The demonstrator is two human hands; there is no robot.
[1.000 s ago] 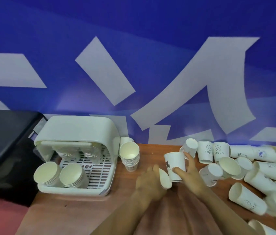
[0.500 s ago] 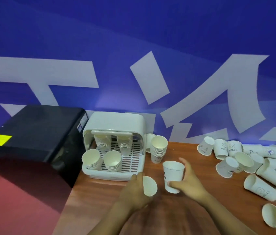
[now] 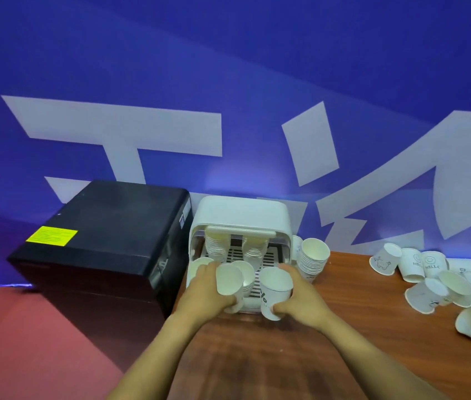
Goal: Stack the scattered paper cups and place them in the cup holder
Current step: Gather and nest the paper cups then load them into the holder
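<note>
The cup holder [image 3: 240, 215], a white box with a raised lid and a slotted floor, stands at the back left corner of the wooden bench [image 3: 344, 327], and both hands are at its open front. The left hand [image 3: 208, 293] reaches forward with its arm coming up from the lower middle, back of the hand upward; its grip is closed round a tilted paper cup [image 3: 229, 280] whose open mouth faces the camera, held over the holder's front edge. The right hand [image 3: 300, 298] comes in from the right of the holder, its grip wrapped round an upright printed cup [image 3: 275, 290], thumb low on the near side and fingers round the far side. This cup is just in front of the holder's right half. Inside the holder, two stacks hang under the lid [image 3: 217, 243] and more nested cups [image 3: 246, 269] stand near the front behind the hands. Just right of the holder, a stack of cups [image 3: 313, 258] stands on the bench. Well to the right of the holder, the scattered cups [image 3: 442, 281] lie in a loose heap, some upright, most on their sides. Left of the holder and touching or nearly touching it is a black cabinet [image 3: 107, 235] with a yellow label [image 3: 51, 235].
</note>
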